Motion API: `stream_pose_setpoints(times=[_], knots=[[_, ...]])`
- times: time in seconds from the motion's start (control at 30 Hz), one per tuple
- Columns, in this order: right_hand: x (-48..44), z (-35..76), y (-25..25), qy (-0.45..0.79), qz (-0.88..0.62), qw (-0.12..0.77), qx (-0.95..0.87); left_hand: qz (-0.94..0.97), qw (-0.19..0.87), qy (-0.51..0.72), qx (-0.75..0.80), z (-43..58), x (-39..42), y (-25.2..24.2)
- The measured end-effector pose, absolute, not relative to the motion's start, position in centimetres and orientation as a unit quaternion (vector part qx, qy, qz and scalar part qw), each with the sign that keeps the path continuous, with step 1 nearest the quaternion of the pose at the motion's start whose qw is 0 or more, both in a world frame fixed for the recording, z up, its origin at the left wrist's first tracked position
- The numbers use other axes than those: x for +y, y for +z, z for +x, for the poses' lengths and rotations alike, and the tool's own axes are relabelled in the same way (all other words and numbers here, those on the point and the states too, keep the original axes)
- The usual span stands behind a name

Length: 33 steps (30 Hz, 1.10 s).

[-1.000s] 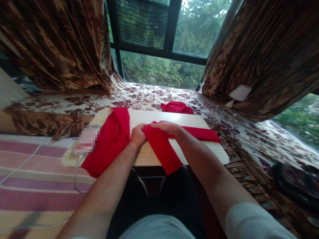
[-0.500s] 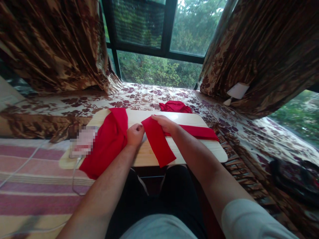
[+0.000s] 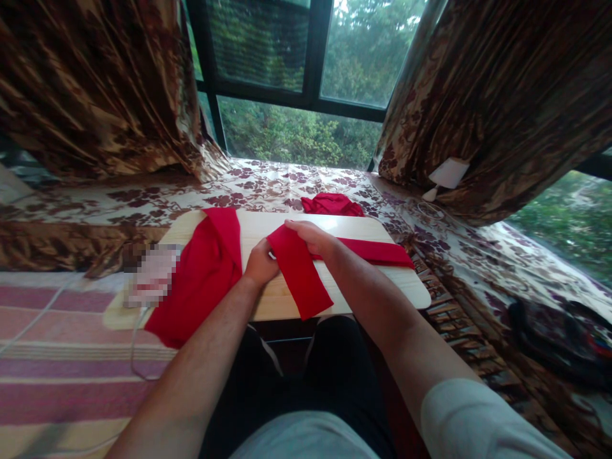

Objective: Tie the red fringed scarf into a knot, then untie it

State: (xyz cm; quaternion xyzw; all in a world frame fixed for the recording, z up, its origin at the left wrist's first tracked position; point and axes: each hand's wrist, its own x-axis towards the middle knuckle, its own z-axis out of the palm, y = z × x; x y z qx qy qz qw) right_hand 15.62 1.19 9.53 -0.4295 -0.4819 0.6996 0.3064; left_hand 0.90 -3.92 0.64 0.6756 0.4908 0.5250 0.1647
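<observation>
A flat red fabric strip [image 3: 301, 274] lies slantwise on the small wooden table [image 3: 272, 306], its lower end at the front edge. My right hand [image 3: 313, 238] holds its top edge, thumb and fingers closed on the cloth. At the strip's upper left corner, my left hand [image 3: 262, 262] pinches the edge with curled fingers. Another flat length of red fabric [image 3: 375, 251] runs rightward from beneath my right wrist; whether it joins the strip is hidden. A larger loose red cloth [image 3: 196, 280] spreads left of my left hand and hangs over the front edge.
Beyond the table lies a crumpled red cloth [image 3: 332, 204] on the floral cover [image 3: 268, 182]. A blurred-out device [image 3: 152, 277] with a white cable sits at the table's left end. A small lamp [image 3: 448, 173] stands at right, and a dark bag-like item [image 3: 557, 344] lies nearer.
My left hand has moved from beside the strip to its upper left corner, its fingers now at the edge. My right hand keeps its hold. The whole view has shifted slightly.
</observation>
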Motion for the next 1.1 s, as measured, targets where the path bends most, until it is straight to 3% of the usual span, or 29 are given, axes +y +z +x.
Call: stream_pose_setpoints(times=[0.33, 0.57, 0.87, 1.1], knots=[[0.9, 15.6, 9.8, 0.748, -0.413, 0.261, -0.449, 0.687, 0.097, 0.453, 0.56, 0.3, -3.5, 0.2], [0.4, 15.7, 9.9, 0.752, -0.385, 0.218, -0.488, 0.715, 0.107, 0.399, 0.564, 0.0, -3.3, 0.2], [1.1, 15.6, 10.3, 0.718, -0.396, 0.271, -0.504, 0.7, 0.084, 0.368, 0.606, 0.3, -3.8, 1.2], [0.7, 15.8, 10.3, 0.726, -0.407, 0.265, -0.488, 0.619, 0.148, 0.434, 0.638, 0.3, -3.9, 1.3]])
